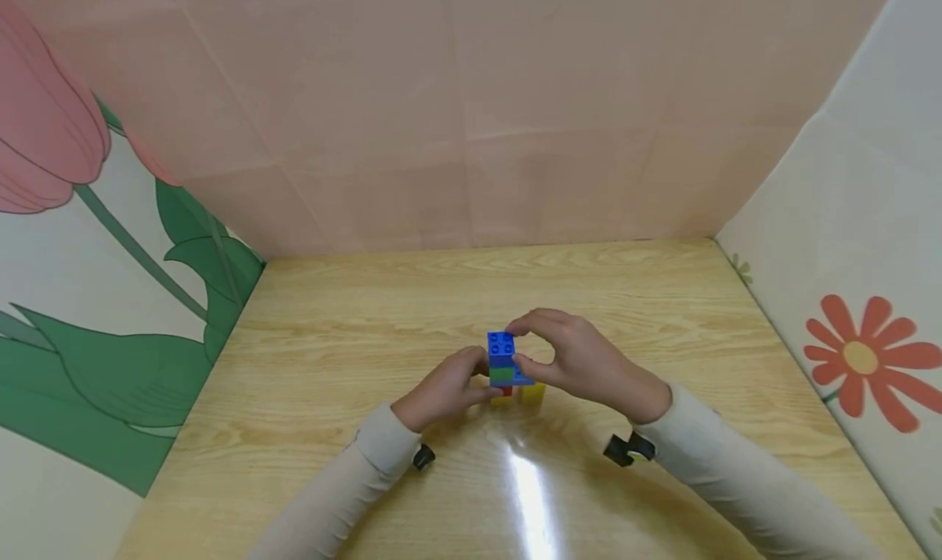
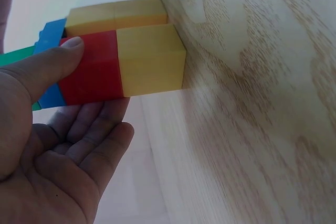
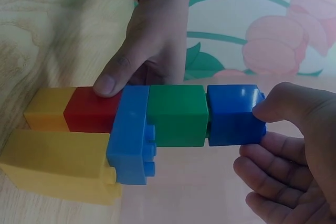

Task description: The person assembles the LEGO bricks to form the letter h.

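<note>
A small toy-brick structure stands on the table. Two yellow legs make its base: one a yellow brick (image 2: 152, 61) under a red brick (image 2: 94, 69), the other a taller yellow stack (image 3: 55, 158). Across both lies a flat light-blue brick (image 3: 131, 140), with a green brick (image 3: 177, 115) on it. At the top, a dark-blue brick (image 3: 233, 115) sits in line with the green one, a thin gap showing between them. My right hand (image 1: 589, 364) pinches the dark-blue brick between thumb and fingers. My left hand (image 1: 446, 387) holds the red brick, thumb on its near face.
The wooden table (image 1: 353, 315) runs back to a pink wall (image 1: 456, 135). Panels with a printed tulip (image 1: 44, 110) and a red flower (image 1: 859, 357) border the left and right sides. Light reflects off the table in front of the structure.
</note>
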The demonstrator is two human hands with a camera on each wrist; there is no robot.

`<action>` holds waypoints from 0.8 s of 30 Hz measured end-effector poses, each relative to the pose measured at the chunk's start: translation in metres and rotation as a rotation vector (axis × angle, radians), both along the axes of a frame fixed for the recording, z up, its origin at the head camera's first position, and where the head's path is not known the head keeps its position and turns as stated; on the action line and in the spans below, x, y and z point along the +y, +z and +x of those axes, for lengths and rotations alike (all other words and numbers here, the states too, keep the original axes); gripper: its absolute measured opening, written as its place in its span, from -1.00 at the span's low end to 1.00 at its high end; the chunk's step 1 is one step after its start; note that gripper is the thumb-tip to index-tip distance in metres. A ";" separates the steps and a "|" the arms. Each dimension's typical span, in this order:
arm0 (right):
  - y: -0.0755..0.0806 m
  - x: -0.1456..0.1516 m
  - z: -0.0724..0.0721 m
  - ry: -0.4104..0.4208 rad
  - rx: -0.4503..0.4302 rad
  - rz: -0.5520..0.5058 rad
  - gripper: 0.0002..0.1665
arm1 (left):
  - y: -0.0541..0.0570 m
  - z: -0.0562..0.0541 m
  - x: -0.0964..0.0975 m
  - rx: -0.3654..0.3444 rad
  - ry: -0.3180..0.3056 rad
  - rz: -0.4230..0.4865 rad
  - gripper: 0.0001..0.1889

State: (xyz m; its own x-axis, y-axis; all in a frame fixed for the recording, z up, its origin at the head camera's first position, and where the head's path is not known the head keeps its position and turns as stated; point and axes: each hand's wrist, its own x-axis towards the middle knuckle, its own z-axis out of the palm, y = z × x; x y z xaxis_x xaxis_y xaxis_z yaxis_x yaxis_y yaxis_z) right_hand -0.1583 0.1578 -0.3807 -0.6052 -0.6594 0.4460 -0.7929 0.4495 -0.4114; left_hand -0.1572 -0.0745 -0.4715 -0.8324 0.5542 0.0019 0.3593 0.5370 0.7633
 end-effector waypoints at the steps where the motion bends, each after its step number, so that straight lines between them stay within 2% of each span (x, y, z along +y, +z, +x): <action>1: 0.001 0.000 0.000 -0.002 -0.004 0.007 -0.59 | 0.000 0.000 0.000 -0.001 0.001 -0.001 -0.60; 11: 0.009 -0.001 0.000 -0.034 -0.074 0.081 -0.59 | 0.001 -0.002 0.000 0.006 -0.005 0.009 -0.60; 24: 0.010 -0.003 0.002 -0.044 -0.111 0.094 -0.59 | 0.001 0.000 0.000 -0.004 0.009 -0.010 -0.61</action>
